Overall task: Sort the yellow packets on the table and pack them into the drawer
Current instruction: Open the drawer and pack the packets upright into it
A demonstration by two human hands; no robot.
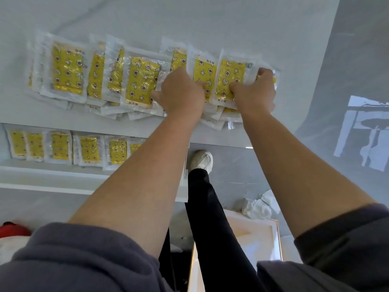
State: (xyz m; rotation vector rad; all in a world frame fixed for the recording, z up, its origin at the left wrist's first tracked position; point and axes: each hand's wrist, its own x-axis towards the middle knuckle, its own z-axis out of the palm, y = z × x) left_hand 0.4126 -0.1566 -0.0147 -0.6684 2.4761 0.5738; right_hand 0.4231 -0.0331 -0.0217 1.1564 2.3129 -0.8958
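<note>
Your left hand (181,91) and right hand (255,89) each clamp curled fingers on the yellow packets (228,79) between them, probably to square a batch. The rest fan left of your grip, with the drawer (42,172) nearer you, part-filled.

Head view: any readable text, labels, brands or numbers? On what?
Nothing can be read.
yellow packets on the table: small dark print at each end of the yellow panel, too blurred to read.
Packets in the drawer: the same print, too small to read.
The stars, moons and flowers on the packets are pictures, not text.
</note>
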